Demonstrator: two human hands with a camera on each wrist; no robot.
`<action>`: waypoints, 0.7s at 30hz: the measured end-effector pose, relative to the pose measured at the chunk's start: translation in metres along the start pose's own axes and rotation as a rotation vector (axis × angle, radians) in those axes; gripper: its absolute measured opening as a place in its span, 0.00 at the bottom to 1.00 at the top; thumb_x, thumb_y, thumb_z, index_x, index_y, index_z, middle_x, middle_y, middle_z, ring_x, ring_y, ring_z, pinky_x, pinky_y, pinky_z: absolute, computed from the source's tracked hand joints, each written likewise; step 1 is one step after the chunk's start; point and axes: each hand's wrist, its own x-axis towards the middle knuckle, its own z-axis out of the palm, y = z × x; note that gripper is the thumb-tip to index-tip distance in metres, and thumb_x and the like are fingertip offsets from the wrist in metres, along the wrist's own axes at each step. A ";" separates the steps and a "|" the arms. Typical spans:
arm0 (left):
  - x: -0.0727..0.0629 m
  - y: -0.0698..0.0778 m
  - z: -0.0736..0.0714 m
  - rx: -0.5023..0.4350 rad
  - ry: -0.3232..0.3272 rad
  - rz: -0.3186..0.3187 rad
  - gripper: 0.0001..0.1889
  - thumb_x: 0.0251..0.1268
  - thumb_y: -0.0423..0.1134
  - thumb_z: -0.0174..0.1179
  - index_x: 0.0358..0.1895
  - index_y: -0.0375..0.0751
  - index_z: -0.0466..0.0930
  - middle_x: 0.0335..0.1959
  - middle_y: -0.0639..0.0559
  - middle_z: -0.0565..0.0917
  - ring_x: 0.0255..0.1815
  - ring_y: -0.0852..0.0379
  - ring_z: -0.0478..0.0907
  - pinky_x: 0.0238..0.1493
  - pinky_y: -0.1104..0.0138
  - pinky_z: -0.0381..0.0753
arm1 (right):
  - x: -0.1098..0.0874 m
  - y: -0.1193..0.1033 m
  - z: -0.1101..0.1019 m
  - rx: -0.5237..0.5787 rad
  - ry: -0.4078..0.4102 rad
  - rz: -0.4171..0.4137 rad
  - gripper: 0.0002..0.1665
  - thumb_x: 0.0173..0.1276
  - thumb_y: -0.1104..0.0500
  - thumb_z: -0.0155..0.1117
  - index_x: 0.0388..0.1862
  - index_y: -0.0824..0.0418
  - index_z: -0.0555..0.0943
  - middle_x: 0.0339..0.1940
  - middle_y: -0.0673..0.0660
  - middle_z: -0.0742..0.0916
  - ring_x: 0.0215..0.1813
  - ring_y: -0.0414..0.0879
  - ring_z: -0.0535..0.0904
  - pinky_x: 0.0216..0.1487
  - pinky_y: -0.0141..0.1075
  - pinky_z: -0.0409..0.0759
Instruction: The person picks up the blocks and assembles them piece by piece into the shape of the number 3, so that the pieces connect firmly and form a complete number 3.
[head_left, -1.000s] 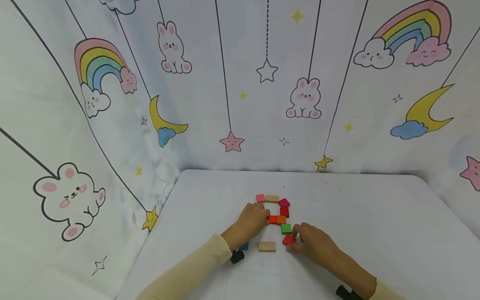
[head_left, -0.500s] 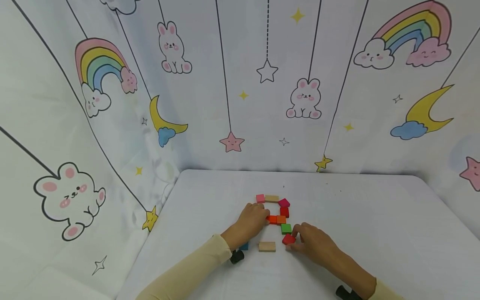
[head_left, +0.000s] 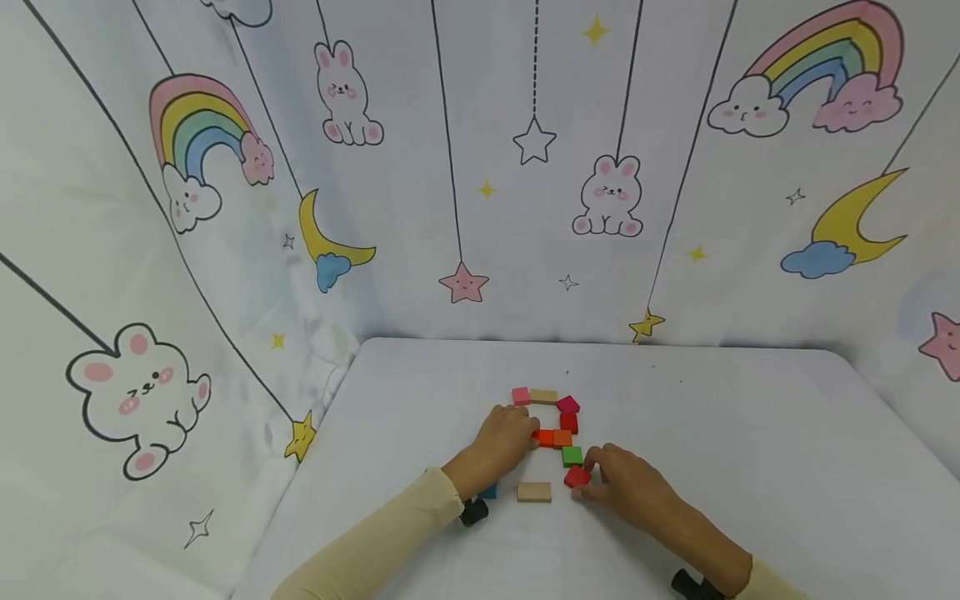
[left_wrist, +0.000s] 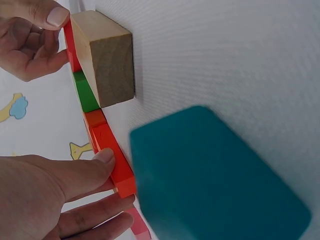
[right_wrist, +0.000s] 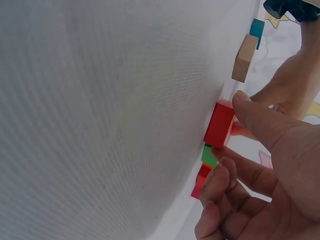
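My left hand [head_left: 504,437] pinches an orange-red block [left_wrist: 113,161] at the left end of a short middle row. An orange block [head_left: 562,439] adjoins it on the right, and a green block [head_left: 572,457] sits just below that. With thumb and fingers, my right hand [head_left: 630,487] pinches a red block [right_wrist: 220,124] under the green one. Higher up, a red block [head_left: 569,423], a crimson block [head_left: 568,405], a wooden block [head_left: 543,397] and a pink block [head_left: 521,397] form a curve. Part of the pink block is behind my left hand.
A plain wooden block [head_left: 534,492] lies left of the right hand's red block. Beside my left wrist is a teal block [left_wrist: 215,175], partly hidden in the head view. The white table [head_left: 750,433] meets a printed cloth backdrop [head_left: 420,208] at its far edge.
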 end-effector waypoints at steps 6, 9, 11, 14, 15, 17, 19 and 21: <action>-0.001 0.000 -0.001 -0.006 0.001 0.000 0.12 0.68 0.49 0.73 0.50 0.51 0.91 0.39 0.56 0.88 0.42 0.58 0.83 0.46 0.67 0.80 | 0.000 -0.001 -0.002 -0.008 -0.003 -0.002 0.26 0.54 0.51 0.87 0.47 0.54 0.83 0.29 0.48 0.79 0.31 0.41 0.74 0.31 0.32 0.81; -0.001 0.000 -0.001 -0.008 0.001 -0.001 0.12 0.68 0.49 0.73 0.50 0.51 0.91 0.39 0.55 0.88 0.42 0.58 0.83 0.46 0.67 0.80 | 0.000 -0.006 -0.003 -0.023 0.021 -0.018 0.29 0.53 0.51 0.88 0.50 0.55 0.83 0.32 0.49 0.81 0.32 0.40 0.75 0.33 0.32 0.84; 0.000 0.000 -0.001 -0.006 -0.002 -0.002 0.12 0.68 0.49 0.73 0.50 0.51 0.91 0.39 0.56 0.88 0.42 0.58 0.83 0.46 0.67 0.80 | 0.000 -0.010 -0.003 -0.035 0.031 -0.032 0.32 0.53 0.49 0.87 0.55 0.56 0.83 0.35 0.50 0.82 0.33 0.40 0.76 0.34 0.33 0.85; -0.001 0.000 -0.002 0.004 -0.004 -0.002 0.12 0.68 0.50 0.72 0.50 0.51 0.91 0.39 0.56 0.88 0.42 0.58 0.84 0.47 0.67 0.80 | 0.000 -0.018 -0.002 -0.048 0.023 -0.045 0.39 0.53 0.47 0.87 0.61 0.57 0.82 0.41 0.52 0.84 0.35 0.41 0.77 0.36 0.35 0.87; -0.001 -0.001 -0.002 0.005 -0.004 -0.002 0.12 0.68 0.50 0.72 0.50 0.51 0.91 0.39 0.55 0.88 0.43 0.58 0.84 0.47 0.67 0.80 | 0.001 -0.020 -0.001 -0.053 0.018 -0.053 0.40 0.53 0.46 0.87 0.62 0.57 0.82 0.42 0.53 0.84 0.36 0.41 0.78 0.37 0.36 0.87; -0.001 -0.001 -0.002 0.008 -0.004 -0.002 0.12 0.68 0.50 0.73 0.50 0.51 0.91 0.39 0.55 0.88 0.42 0.58 0.84 0.48 0.67 0.80 | 0.001 -0.024 0.001 -0.052 0.007 -0.075 0.39 0.52 0.46 0.88 0.62 0.56 0.83 0.43 0.53 0.84 0.38 0.41 0.78 0.39 0.38 0.88; -0.001 -0.001 -0.002 0.007 -0.001 -0.002 0.12 0.68 0.50 0.73 0.50 0.51 0.91 0.39 0.55 0.88 0.42 0.58 0.84 0.47 0.67 0.80 | 0.001 -0.027 0.004 -0.047 -0.004 -0.121 0.35 0.53 0.48 0.87 0.59 0.54 0.85 0.41 0.51 0.83 0.38 0.41 0.78 0.39 0.36 0.88; -0.001 -0.001 -0.002 0.006 0.001 -0.001 0.12 0.68 0.50 0.73 0.49 0.51 0.91 0.38 0.55 0.88 0.41 0.58 0.83 0.46 0.67 0.80 | 0.000 -0.028 0.007 -0.037 -0.013 -0.174 0.30 0.55 0.49 0.86 0.56 0.53 0.86 0.39 0.48 0.82 0.38 0.40 0.77 0.39 0.35 0.86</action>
